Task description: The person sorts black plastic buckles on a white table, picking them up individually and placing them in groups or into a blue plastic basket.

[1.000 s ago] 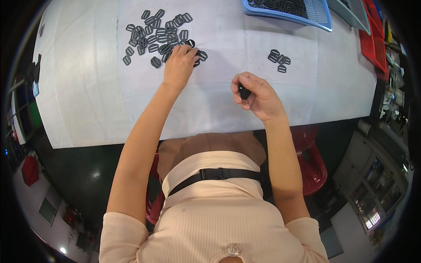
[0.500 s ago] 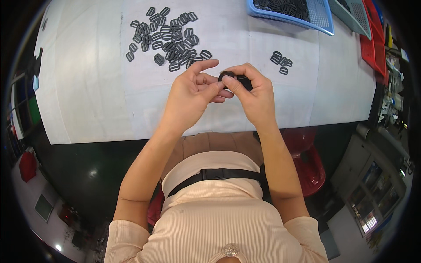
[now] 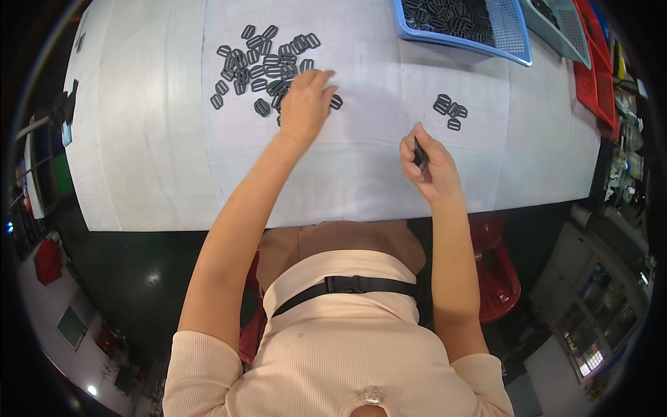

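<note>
A: Notes from your end outward. Closest?

B: Your cream ribbed top (image 3: 333, 340), then the black belt (image 3: 295, 300) around your waist, its buckle at the front. A red plastic chair (image 3: 501, 285) stands on your right, below the edge of the white tabletop (image 3: 333, 181).

A: Your right grip (image 3: 434, 163)?

B: Raised above the tabletop, fingers curled inward, pinching a black piece (image 3: 418, 151) between thumb and fingers. Mostly covered; exact kind can't be told.

A: Your left grip (image 3: 306, 108)?

B: Farther out, over the lower right of the strap-slider pile (image 3: 271, 62). Thumb and forefinger spread apart; the other fingers hidden beneath. Whether it touches or holds a slider, can't tell.

A: Strap sliders elsewhere?

B: A small cluster (image 3: 454, 110) just beyond your right grip, well apart from the pile. The pile itself lies loose and overlapping on the left, a few sliders at its fringe.

A: Farthest?

B: Blue plastic basket (image 3: 513, 38) at far right, many black pieces inside. Beside it a grey-green basket (image 3: 573, 35), then red trays (image 3: 590, 87) along the right edge.
</note>
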